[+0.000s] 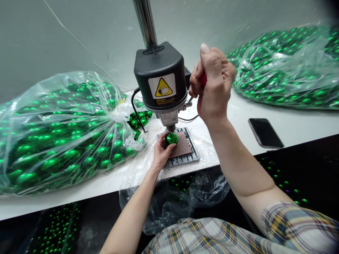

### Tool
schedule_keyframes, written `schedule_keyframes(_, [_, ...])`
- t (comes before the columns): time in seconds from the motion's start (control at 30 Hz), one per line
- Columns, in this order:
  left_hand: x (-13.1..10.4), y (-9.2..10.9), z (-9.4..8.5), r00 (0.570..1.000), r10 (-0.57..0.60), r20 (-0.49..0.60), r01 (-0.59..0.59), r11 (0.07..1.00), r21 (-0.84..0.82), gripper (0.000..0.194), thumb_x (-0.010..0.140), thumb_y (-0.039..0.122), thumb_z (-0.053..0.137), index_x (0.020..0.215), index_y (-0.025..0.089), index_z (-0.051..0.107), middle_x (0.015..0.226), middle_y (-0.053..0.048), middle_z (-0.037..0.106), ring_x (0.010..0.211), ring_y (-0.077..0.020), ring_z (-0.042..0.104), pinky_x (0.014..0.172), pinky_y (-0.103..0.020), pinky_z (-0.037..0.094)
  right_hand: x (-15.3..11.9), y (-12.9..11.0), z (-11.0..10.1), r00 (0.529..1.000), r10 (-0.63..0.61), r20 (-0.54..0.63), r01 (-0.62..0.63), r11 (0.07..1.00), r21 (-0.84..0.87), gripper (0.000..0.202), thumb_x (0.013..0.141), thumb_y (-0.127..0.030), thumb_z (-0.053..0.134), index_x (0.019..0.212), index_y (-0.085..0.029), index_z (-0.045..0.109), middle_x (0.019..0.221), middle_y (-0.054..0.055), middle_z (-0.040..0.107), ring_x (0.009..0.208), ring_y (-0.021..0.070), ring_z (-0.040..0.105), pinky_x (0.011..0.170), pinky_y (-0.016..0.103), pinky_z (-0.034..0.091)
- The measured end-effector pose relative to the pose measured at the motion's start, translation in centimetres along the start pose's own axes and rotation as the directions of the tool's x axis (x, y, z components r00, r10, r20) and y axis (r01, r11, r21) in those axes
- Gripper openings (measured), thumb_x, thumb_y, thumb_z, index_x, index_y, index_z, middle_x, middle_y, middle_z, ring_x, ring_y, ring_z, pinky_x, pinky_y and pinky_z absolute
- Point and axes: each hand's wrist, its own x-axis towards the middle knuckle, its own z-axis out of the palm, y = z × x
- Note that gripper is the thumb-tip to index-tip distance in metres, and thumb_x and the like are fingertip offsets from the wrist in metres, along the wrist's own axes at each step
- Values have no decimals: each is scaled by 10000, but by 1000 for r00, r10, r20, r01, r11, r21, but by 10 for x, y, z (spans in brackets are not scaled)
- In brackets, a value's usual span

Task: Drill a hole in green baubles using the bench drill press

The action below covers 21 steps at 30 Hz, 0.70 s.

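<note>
A black drill press with a yellow warning label stands on the white table. Under its chuck, my left hand holds a shiny green ball between thumb and fingers, over a brownish board on the slotted grey base plate. My right hand is raised at the right side of the machine, its fingers wrapped round a red-ended lever, mostly hidden by the hand. Small green bits lie scattered on the base plate.
Clear plastic bags of green balls lie at the left and at the back right. A dark phone rests on the table's right part. Below the front edge hangs a clear plastic bag. A black cable runs behind the machine.
</note>
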Motion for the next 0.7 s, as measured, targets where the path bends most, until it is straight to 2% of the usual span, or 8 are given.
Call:
schedule_keyframes(0.2, [-1, -3, 4, 1000, 19, -24, -21, 996, -87, 650, 717, 435, 886, 1250, 209, 591, 1212, -101, 697, 1133, -263, 683, 1013, -400, 537, -1, -3, -2, 999, 48, 0, -48, 999, 5, 577, 932, -678, 520, 611, -231, 346, 486, -58, 309, 391, 62, 296, 363, 247, 246])
schedule_keyframes(0.37, [-2, -3, 7, 999, 19, -43, -24, 992, -128, 621, 698, 430, 907, 1184, 205, 594, 1229, -105, 688, 1123, -251, 684, 1022, -400, 523, -1, -4, -1, 999, 38, -5, -38, 998, 41, 565, 931, -644, 548, 597, -232, 353, 483, -58, 307, 391, 61, 279, 360, 256, 231])
schedule_keyframes(0.57, [-6, 5, 10, 999, 30, -27, -32, 998, -59, 588, 679, 372, 921, 1131, 203, 585, 1117, -81, 710, 1046, -223, 695, 978, -377, 529, 0, -1, -4, 998, 60, 13, -60, 997, -39, 546, 940, -633, 524, 615, -232, 346, 492, -56, 330, 403, 58, 286, 376, 254, 256])
schedule_keyframes(0.7, [-6, 5, 17, 996, 33, -83, -35, 999, -25, 561, 685, 378, 914, 1101, 202, 581, 1013, -52, 702, 948, -200, 694, 899, -350, 540, 1, 2, -6, 998, 49, 30, -47, 997, -68, 548, 924, -665, 503, 623, -235, 344, 492, -54, 332, 409, 61, 283, 382, 257, 256])
